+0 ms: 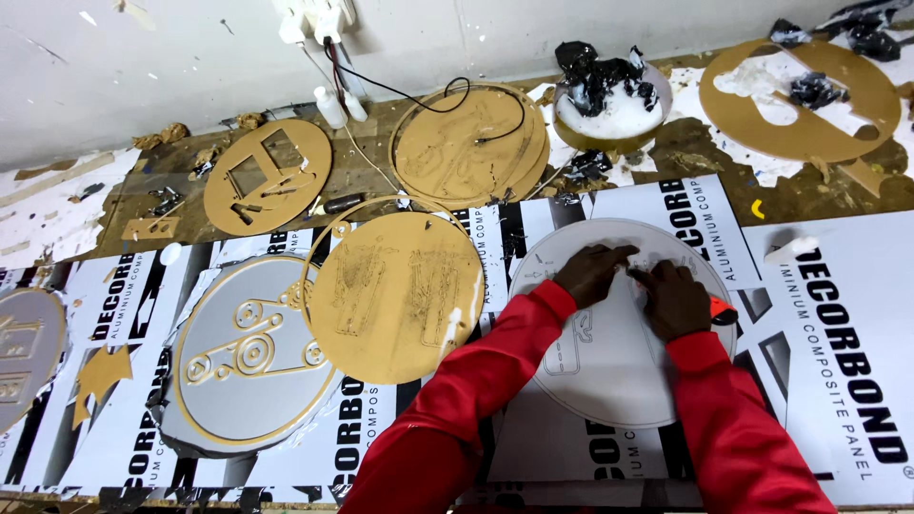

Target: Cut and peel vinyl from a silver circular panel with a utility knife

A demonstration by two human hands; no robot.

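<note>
We see a round pale grey disc (609, 366) lying flat on the tabletop, right of its middle and toward the near edge. Faint outlines of cut shapes show on its face. Our hands press on its upper part, and a small orange tool (723, 311) lies at its right rim.

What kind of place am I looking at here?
Probably a sign-making workshop: routed brown discs, a grey disc under both hands, printed composite panels and scattered offcuts cover the bench.
</note>
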